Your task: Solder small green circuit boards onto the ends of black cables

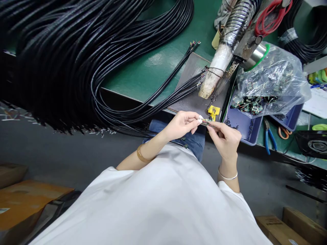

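My left hand (182, 123) is closed, with thumb and forefinger pinching the coloured wire ends (203, 120) of a black cable. My right hand (226, 137) comes from the other side, its thumb and fingers closed on a thin dark strip (209, 124) that looks like tweezers; its exact kind is too small to make out. The tips of both hands nearly meet at the wires. Just beyond them is a small yellow fixture (214, 111) at the edge of a grey board (190, 73). A soldering iron (222, 86) points down above the fixture.
A huge bundle of black cables (76, 61) covers the left. A foil-wrapped duct (217, 64) hangs over the board. Rightward are purple trays (251, 131), a plastic bag (276, 78) of small circuit boards, blue-handled pliers (269, 137), orange-handled scissors (284, 132) and a solder reel (257, 57).
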Motion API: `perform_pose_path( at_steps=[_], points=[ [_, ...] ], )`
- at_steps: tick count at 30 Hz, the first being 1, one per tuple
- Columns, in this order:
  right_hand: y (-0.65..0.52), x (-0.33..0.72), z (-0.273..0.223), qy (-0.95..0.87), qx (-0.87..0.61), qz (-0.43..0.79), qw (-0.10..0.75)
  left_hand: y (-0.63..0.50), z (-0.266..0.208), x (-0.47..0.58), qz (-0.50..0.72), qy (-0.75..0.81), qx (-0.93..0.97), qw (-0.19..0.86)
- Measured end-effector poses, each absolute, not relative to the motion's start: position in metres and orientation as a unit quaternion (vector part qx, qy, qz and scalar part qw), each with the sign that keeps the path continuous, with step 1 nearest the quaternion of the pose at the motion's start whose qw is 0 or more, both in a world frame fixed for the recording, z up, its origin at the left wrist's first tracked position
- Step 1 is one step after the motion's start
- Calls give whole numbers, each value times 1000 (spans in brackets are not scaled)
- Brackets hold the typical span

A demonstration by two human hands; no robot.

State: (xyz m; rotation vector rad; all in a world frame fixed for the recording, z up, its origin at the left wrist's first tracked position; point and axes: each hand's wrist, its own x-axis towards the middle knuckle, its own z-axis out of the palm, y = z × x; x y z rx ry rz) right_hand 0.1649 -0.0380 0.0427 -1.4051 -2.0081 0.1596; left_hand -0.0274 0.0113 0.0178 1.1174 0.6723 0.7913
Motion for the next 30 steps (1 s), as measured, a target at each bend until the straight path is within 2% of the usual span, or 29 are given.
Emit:
perform_pose_path(
  at_steps=[18,24,30],
  points=[
    [-37,161,35,-713,-573,147,376,9,17,-25,338,308,527,716],
    [-33,167,47,-734,-556,252,298,8,18,-27,280,313,616,667],
    [-36,161,46,-666,-598,171,411,3,18,-22,384,364,581,619]
  ],
)
